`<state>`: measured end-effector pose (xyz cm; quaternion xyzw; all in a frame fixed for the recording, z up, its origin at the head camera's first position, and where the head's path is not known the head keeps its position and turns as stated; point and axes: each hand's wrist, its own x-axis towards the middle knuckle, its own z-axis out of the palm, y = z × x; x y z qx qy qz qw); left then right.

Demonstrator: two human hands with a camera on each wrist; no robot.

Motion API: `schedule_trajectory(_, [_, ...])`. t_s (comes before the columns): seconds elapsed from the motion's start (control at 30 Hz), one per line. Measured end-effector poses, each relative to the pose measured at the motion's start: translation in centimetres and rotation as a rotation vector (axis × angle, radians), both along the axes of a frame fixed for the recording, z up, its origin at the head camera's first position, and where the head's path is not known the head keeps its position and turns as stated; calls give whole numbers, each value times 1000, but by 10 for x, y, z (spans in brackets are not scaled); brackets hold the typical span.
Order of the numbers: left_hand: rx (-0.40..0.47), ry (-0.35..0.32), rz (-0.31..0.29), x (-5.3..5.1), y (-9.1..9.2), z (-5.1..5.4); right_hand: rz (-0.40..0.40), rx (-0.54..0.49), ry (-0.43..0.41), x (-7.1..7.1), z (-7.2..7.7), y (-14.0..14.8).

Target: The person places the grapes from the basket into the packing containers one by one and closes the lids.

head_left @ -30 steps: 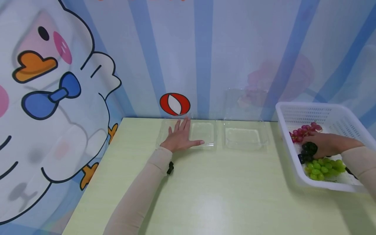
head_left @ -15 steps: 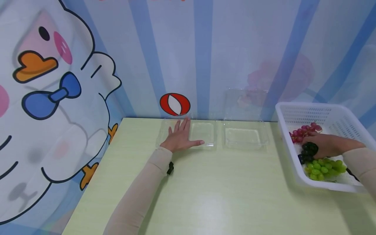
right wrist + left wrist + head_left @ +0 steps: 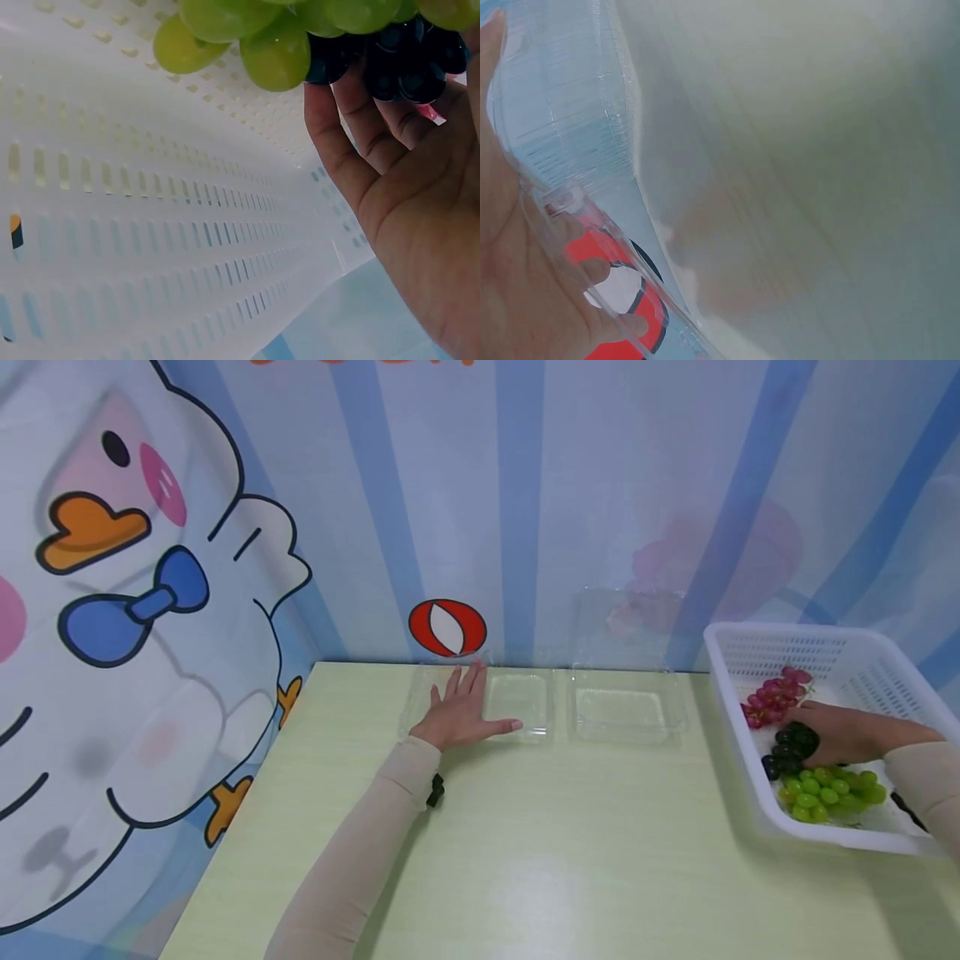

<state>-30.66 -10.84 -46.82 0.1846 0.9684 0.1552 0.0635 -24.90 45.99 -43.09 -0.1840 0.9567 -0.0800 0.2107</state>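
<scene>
My left hand (image 3: 463,712) lies with fingers spread over a clear plastic clamshell box (image 3: 520,700), seen opened out on the table. In the left wrist view the box's transparent edge (image 3: 619,259) runs past the fingers. Inside the white basket (image 3: 757,806) at the right, my right hand (image 3: 847,732) grips a bunch of black grapes (image 3: 784,754). Its fingers curl against the dark berries (image 3: 420,79) in the right wrist view; the thumb is hidden. Red grapes (image 3: 774,697) lie just beyond that hand, and green grapes (image 3: 828,792) on its near side.
A second clear clamshell box (image 3: 628,706) stands between the left hand's box and the basket, its lid (image 3: 628,622) raised against the printed backdrop (image 3: 517,510). The pale table (image 3: 555,852) stretches toward me. Slotted basket walls (image 3: 150,225) surround the fruit.
The right hand and the black grapes have shifted slightly right in the basket, and the red grapes have turned a little. My left hand keeps its place on the box.
</scene>
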Motion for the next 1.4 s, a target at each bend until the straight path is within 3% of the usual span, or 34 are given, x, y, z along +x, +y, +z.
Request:
schedule_trajectory(0.37, [-18,3,5,0,0,1,-64,1,-42,-3,-4,0])
schedule_trajectory(1.17, [-19,1,9,0,0,1,-42,-32,-2,-1,-3,13])
schedule_trajectory(1.4, [-13,1,14,2,1,2,-83,-45,-36,-1,-6,14])
